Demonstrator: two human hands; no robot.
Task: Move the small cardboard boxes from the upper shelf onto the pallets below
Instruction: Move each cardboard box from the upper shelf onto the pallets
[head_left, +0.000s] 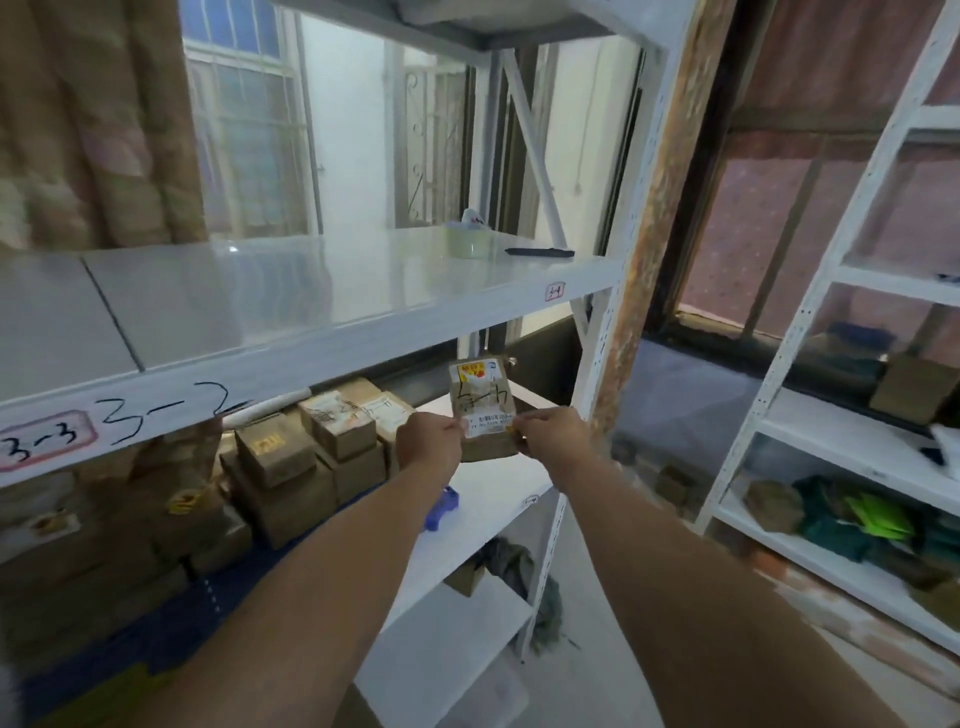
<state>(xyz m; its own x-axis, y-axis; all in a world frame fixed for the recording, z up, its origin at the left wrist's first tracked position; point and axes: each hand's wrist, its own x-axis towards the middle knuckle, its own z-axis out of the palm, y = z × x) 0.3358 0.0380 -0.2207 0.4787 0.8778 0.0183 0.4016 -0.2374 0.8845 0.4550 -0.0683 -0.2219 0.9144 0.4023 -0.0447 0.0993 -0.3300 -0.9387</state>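
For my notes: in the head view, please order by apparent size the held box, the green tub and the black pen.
1. held box
2. green tub
3. black pen
Tub and pen lie farther back, so real sizes stay unsure.

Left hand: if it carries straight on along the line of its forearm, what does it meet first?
The small cardboard box, which the left hand grips together with the right hand. Beyond it, probably the dark panel behind the white shelf, though depth is unclear.
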